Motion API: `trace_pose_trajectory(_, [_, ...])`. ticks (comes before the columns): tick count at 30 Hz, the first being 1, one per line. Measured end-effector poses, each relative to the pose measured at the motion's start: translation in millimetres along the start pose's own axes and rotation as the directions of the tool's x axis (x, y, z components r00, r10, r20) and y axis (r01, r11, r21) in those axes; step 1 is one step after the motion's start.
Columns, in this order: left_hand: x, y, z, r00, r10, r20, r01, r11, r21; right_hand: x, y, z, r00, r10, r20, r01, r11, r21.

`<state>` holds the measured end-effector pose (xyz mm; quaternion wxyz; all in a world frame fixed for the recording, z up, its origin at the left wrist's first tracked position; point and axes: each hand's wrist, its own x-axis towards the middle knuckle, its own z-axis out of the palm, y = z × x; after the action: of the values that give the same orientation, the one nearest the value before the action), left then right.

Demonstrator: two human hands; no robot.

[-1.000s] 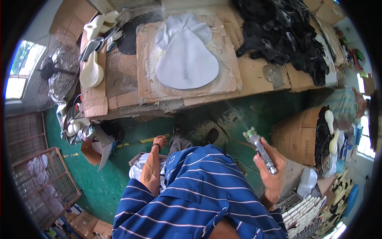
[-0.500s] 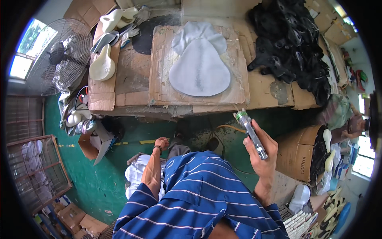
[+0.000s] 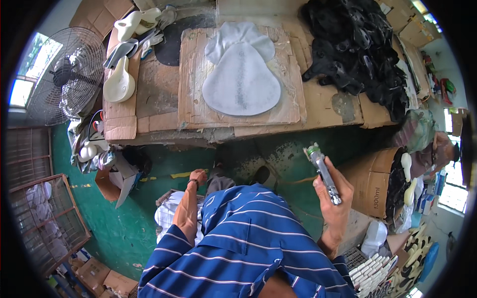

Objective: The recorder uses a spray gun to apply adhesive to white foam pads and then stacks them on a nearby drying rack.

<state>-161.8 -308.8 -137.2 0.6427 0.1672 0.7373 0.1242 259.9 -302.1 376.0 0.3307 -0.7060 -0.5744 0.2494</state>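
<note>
From my head, one fisheye view looks steeply down over my striped shirt [image 3: 248, 238] to the cardboard-covered workbench [image 3: 238, 119] filling the upper frame, fairly near.

The right hand [image 3: 334, 198] covers the lower part of the metal tool [image 3: 324, 171]. The left hand [image 3: 198, 176] fingertips are hidden behind the knee. The black pile [image 3: 357, 49] is too tangled to tell apart.

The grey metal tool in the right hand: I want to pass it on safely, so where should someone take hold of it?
Take the grey metal tool by its upper shaft, just below the greenish tip, coming from above. The right hand wraps only the lower half, and the tool stands nearly upright, so that upper length is free.
</note>
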Motion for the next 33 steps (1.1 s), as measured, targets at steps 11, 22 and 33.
trace_pose_trajectory(11, [-41,91,41,0.925,0.377,-0.048,-0.38,0.923,-0.068,-17,-2,-13,0.998,-0.061,0.024,0.059,0.996,0.061])
trace_pose_trajectory(22, [-24,242,86,0.543,0.766,-0.344,-0.795,0.601,0.085,-31,15,-4,0.977,0.204,-0.056,-0.201,0.977,0.065])
trace_pose_trajectory(33, [-28,312,102,0.419,0.844,-0.336,-0.513,0.525,0.68,-37,-21,14,0.994,0.074,0.074,-0.082,0.991,0.106])
